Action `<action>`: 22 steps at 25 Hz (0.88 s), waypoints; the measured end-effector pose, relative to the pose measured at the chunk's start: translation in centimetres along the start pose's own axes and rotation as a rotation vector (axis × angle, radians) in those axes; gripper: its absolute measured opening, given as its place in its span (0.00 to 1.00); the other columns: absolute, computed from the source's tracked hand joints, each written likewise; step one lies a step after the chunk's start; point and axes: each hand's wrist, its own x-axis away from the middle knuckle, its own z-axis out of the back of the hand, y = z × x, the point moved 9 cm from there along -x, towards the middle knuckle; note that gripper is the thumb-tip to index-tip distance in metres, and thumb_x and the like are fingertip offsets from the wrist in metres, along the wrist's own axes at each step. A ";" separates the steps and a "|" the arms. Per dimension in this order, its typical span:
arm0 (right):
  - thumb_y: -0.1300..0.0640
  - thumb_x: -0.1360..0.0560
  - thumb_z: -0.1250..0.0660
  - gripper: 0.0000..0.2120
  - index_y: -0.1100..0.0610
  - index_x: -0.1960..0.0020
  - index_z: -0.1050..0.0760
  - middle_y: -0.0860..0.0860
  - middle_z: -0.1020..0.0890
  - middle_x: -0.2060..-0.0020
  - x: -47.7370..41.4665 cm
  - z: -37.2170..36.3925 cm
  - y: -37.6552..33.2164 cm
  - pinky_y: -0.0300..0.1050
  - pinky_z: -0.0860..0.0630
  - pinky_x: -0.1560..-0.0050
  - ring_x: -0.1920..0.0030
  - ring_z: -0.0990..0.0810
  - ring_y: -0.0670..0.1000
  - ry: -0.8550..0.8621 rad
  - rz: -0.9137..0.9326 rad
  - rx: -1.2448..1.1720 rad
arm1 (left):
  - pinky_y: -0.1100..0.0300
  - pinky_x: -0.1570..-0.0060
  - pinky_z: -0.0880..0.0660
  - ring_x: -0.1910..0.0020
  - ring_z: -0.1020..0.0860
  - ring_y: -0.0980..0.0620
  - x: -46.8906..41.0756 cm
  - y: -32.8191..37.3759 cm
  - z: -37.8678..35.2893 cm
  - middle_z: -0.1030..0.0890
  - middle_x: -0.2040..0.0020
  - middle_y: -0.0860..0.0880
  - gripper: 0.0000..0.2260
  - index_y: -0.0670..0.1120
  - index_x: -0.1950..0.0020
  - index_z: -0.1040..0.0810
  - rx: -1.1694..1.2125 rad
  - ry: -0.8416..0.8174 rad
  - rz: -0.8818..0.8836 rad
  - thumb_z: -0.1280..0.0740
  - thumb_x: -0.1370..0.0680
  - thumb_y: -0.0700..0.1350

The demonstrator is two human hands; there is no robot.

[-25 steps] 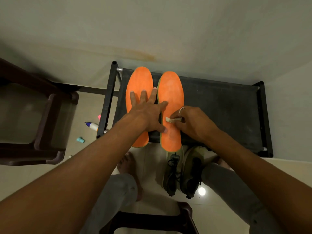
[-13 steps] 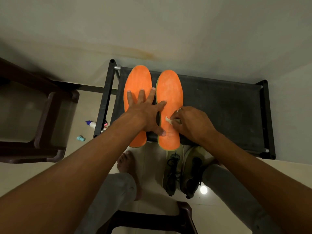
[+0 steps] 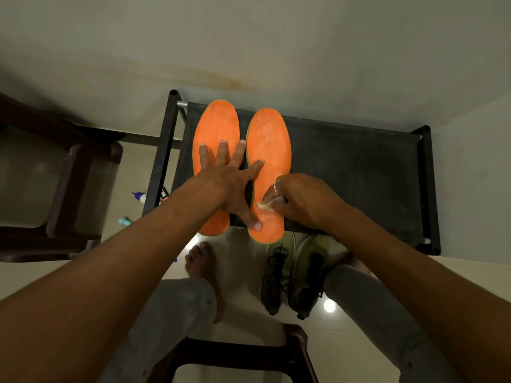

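Two orange insoles lie side by side, toes pointing away from the person, on the top of a black rack (image 3: 359, 172) that stands against a pale wall (image 3: 276, 45). The heel ends of both reach over the rack's near edge. The left hand (image 3: 231, 189) lies flat with its fingers spread wide: three fingers rest on the left insole (image 3: 214, 125), while the index finger and the thumb reach across the narrow gap and press on the right insole (image 3: 269, 139), the thumb down near its heel. The right hand (image 3: 301, 200) has its fingers curled and pinches a small whitish wad (image 3: 266, 204), holding it against the lower half of the right insole, just beside the left thumb; a ring shows on one of its fingers. Whether the wad is cloth or paper cannot be told. On the tiled floor just below the rack's near edge stands a pair of laced shoes (image 3: 290, 275), next to the person's right leg, and a bare foot (image 3: 203, 268) is planted to their left. A dark chair (image 3: 69, 189) stands to the left of the rack, with a small bottle (image 3: 139, 197) and a teal cap (image 3: 125, 221) on the floor between them. The edge of a dark stool (image 3: 237, 352) shows at the bottom.
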 end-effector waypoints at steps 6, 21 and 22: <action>0.60 0.23 0.31 0.11 0.51 0.43 0.17 0.51 0.20 0.42 0.1 -0.9 -2.0 0.51 0.24 0.41 0.41 0.22 0.52 -0.082 0.138 0.050 | 0.25 0.34 0.66 0.25 0.71 0.32 0.1 0.1 0.0 0.74 0.23 0.44 0.67 0.63 0.23 0.68 0.003 -0.036 0.013 0.31 0.48 0.80; 0.58 0.23 0.31 0.12 0.51 0.41 0.18 0.49 0.19 0.43 0.8 -1.1 -1.1 0.32 0.30 0.51 0.50 0.23 0.43 0.043 0.028 -0.074 | 0.24 0.33 0.63 0.25 0.69 0.31 0.0 0.1 -0.4 0.74 0.23 0.43 0.67 0.62 0.23 0.70 -0.047 -0.011 0.003 0.33 0.48 0.81; 0.57 0.24 0.31 0.12 0.50 0.41 0.18 0.48 0.19 0.44 0.8 -1.3 -1.5 0.27 0.33 0.55 0.55 0.25 0.40 0.029 0.042 -0.101 | 0.24 0.34 0.63 0.25 0.69 0.31 0.0 0.1 -0.4 0.74 0.23 0.43 0.67 0.62 0.23 0.70 -0.044 -0.012 0.004 0.33 0.48 0.81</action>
